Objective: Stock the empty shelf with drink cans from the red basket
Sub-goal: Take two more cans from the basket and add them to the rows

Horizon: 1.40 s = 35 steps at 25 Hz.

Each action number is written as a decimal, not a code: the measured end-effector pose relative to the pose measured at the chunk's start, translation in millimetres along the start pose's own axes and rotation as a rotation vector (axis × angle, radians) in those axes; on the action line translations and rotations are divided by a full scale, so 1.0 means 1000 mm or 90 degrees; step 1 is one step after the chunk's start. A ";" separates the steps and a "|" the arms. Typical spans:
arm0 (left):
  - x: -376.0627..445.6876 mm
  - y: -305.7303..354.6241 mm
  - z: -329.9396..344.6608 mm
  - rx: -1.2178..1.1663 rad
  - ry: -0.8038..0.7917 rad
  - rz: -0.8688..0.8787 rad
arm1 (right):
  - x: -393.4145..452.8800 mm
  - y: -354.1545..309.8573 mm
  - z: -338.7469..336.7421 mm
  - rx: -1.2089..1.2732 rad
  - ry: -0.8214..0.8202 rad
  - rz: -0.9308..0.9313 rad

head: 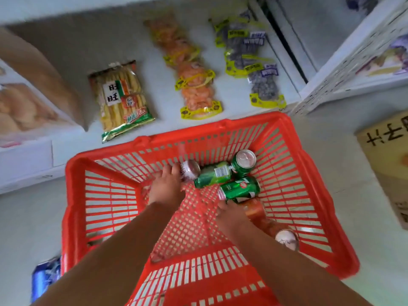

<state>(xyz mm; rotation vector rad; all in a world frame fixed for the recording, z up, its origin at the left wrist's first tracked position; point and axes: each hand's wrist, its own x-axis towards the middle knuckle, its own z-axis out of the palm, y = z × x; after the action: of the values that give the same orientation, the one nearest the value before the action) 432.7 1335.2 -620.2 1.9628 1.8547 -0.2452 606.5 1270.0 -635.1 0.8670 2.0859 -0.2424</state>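
Left hand: the left hand (167,187) is down inside the red basket (326,235), fingers curled onto the side of a pale can (190,172) lying just ahead of it; it looks like a grasp being taken, ready to lift.
Right hand: the right hand (231,214) reaches to the basket floor with its fingers against an orange can (256,209) just to its right; whether they have closed round it I cannot tell.
Cans: three green cans (239,187) lie in a loose heap between and beyond the two hands, one standing tilted with its top showing; another pale can (287,239) lies behind the right hand, beside the forearm. All are still in the basket.
Why both hands: taking one can in each hand probably halves the trips to the shelf.
In the way: the green cans touch the pale one, so lifting it may roll them.
Around: beyond the basket, a shelf (72,51) carries snack packets (122,98); a cardboard box (388,164) sits far right of the right hand.
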 end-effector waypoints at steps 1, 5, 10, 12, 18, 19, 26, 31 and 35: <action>0.003 0.001 0.006 -0.003 0.020 -0.005 | 0.000 -0.001 0.000 -0.054 -0.015 0.014; 0.008 -0.001 0.017 -0.046 0.071 -0.016 | 0.000 -0.003 0.007 -0.133 0.025 0.023; 0.005 -0.013 0.010 -0.108 0.127 0.046 | -0.005 0.013 0.005 -0.013 0.116 -0.035; 0.002 -0.017 0.007 -0.166 0.136 0.080 | -0.010 0.020 0.004 0.153 0.172 -0.025; -0.014 -0.037 0.007 -0.353 0.161 0.061 | -0.008 0.019 -0.020 0.656 0.293 -0.003; -0.017 -0.044 0.008 -0.390 0.165 0.049 | -0.006 0.019 -0.024 0.703 0.313 0.005; -0.028 -0.065 0.010 -0.483 0.154 -0.009 | 0.009 0.016 -0.024 0.761 0.412 0.046; -0.025 -0.069 0.012 -0.562 0.164 -0.028 | 0.020 0.003 -0.014 0.787 0.354 0.065; -0.021 -0.068 0.011 -0.583 0.158 -0.030 | 0.032 -0.011 -0.020 0.783 0.350 0.044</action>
<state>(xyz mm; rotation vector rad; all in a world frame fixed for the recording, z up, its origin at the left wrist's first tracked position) 365.2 1312.4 -633.6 1.3286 1.6911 0.7416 573.7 1286.8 -649.1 1.8560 2.2844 -1.4805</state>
